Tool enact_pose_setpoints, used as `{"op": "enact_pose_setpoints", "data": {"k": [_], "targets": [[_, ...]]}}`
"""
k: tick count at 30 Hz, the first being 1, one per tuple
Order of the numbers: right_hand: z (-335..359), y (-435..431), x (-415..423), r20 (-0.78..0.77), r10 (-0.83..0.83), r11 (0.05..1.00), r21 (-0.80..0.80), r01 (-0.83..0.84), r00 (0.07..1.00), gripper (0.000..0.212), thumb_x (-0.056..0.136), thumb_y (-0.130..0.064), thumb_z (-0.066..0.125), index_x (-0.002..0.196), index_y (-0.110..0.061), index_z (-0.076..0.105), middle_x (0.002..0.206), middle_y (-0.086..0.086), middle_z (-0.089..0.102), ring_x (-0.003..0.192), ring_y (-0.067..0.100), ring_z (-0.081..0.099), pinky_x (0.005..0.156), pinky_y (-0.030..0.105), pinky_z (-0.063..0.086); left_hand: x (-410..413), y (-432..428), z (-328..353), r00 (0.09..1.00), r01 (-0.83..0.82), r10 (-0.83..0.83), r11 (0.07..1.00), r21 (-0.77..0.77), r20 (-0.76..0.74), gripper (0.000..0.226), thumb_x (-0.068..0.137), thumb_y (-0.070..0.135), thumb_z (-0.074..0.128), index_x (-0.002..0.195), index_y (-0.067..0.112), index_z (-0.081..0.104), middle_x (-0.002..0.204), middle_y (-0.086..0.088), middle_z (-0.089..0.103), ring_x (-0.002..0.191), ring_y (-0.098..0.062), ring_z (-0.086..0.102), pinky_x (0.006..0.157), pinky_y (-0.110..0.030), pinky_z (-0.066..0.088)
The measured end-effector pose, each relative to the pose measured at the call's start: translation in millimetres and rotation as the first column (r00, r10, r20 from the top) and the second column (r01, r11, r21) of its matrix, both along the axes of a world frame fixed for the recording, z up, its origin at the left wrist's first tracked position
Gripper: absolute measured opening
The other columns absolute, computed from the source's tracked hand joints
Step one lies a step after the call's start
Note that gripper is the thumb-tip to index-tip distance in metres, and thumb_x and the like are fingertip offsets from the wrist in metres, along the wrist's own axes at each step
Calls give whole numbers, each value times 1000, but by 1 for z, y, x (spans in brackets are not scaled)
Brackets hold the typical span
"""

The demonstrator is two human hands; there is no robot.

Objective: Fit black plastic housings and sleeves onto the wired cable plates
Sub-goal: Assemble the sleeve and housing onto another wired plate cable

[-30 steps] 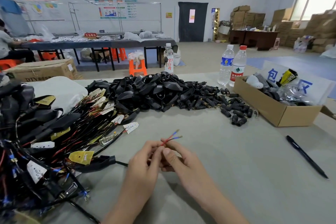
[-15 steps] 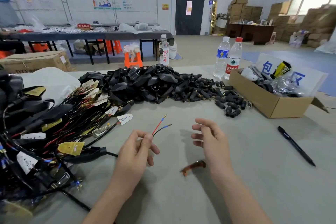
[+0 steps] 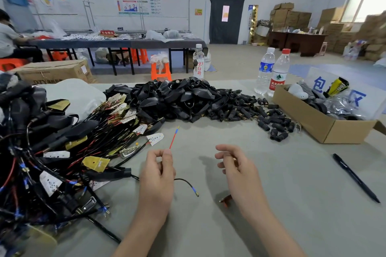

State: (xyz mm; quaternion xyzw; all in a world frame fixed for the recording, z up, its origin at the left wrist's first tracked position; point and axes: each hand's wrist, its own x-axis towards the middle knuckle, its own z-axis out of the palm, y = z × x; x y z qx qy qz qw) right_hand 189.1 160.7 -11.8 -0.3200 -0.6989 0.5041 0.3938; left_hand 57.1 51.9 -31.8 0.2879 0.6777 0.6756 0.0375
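My left hand (image 3: 157, 175) pinches a thin red wire (image 3: 173, 138) that points up and away, with a blue and yellow tip. A black wire (image 3: 187, 183) with a blue end curls out from under the same hand onto the table. My right hand (image 3: 235, 166) hovers to the right with fingers loosely curled and nothing in them. A small brown clip (image 3: 225, 201) lies on the table below it. A heap of black plastic housings (image 3: 179, 98) and short black sleeves (image 3: 269, 120) lies beyond. Wired cable plates (image 3: 93, 162) are tangled at the left.
An open cardboard box (image 3: 321, 125) with bagged parts stands at the right, two water bottles (image 3: 271, 71) behind it and a third bottle (image 3: 198, 63) behind the heap. A black pen (image 3: 355, 177) lies at the right. A white bag (image 3: 75, 94) sits at the back left.
My hands have parted: the right let go of the wires and moved right, and a brown clip now lies on the table. The black wire dropped down; the red one still points up.
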Motion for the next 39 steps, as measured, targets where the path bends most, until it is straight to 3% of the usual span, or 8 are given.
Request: {"op": "enact_pose_setpoints", "data": {"k": [7, 11, 18, 28, 32, 34, 37, 39], "targets": [[8, 12, -34, 115, 74, 992, 93, -85, 991, 34, 99, -17, 45, 101, -46, 63, 95, -21, 68, 83, 2, 61, 67, 13, 46, -5, -2, 6, 992, -99, 93, 993, 71, 88, 23, 105, 43, 37, 84, 36, 46, 54, 7, 52, 51, -17, 46, 51, -40, 42], [12, 32, -78, 266, 125, 965, 192, -179, 956, 28, 99, -18, 42, 116, -33, 60, 108, -14, 64, 93, 2, 58, 79, 22, 47, -8, -3, 11, 980, -128, 101, 980, 153, 170, 24, 106, 39, 38, 91, 22, 47, 51, -1, 53, 43, -14, 46, 43, -23, 38], [4, 70, -148, 501, 56, 925, 300, -234, 864, 31, 97, -16, 40, 123, -21, 55, 120, 2, 56, 107, 19, 55, 89, 31, 43, -19, -1, 11, 963, -80, 23, 976, 205, 268, 26, 105, 37, 38, 92, 15, 44, 51, 5, 48, 44, -12, 40, 41, -20, 34], [-5, 113, -147, 585, -121, 864, 459, -205, 802, 30, 100, -21, 40, 125, -21, 56, 128, 5, 53, 116, 26, 49, 100, 41, 41, -33, 10, -3, 947, -6, -53, 983, 184, 318, 29, 104, 38, 42, 78, 37, 53, 59, 1, 44, 44, -8, 39, 40, -16, 37], [-6, 152, -111, 543, -466, 744, 668, -23, 698, 30, 98, -24, 47, 127, -21, 56, 132, 7, 53, 124, 30, 43, 106, 43, 32, -33, 11, -5, 962, -4, -33, 991, 133, 269, 29, 103, 42, 44, 76, 40, 53, 56, 1, 46, 44, -9, 39, 41, -18, 38], [-7, 171, -89, 573, -590, 713, 700, 34, 569, 34, 97, -20, 49, 131, -17, 52, 142, 15, 46, 135, 35, 36, 115, 49, 23, -33, 10, -4, 970, 3, -29, 994, 105, 242, 27, 103, 44, 44, 77, 42, 53, 56, 2, 46, 45, -10, 39, 42, -22, 37], [-7, 192, -55, 721, -576, 793, 608, 47, 386, 40, 98, -14, 40, 138, -12, 44, 146, 21, 40, 135, 41, 35, 116, 56, 23, -30, 9, -3, 983, -12, 5, 999, 37, 183, 23, 102, 44, 45, 81, 41, 52, 53, 4, 46, 50, -13, 46, 50, -32, 42], [-8, 198, -38, 761, -536, 816, 578, -6, 367, 35, 100, -13, 38, 133, -12, 49, 139, 18, 45, 126, 41, 43, 109, 51, 32, -28, 8, -2, 991, -29, 30, 999, -16, 129, 20, 102, 44, 45, 84, 39, 51, 49, 6, 45, 52, -15, 48, 56, -38, 43]]}}
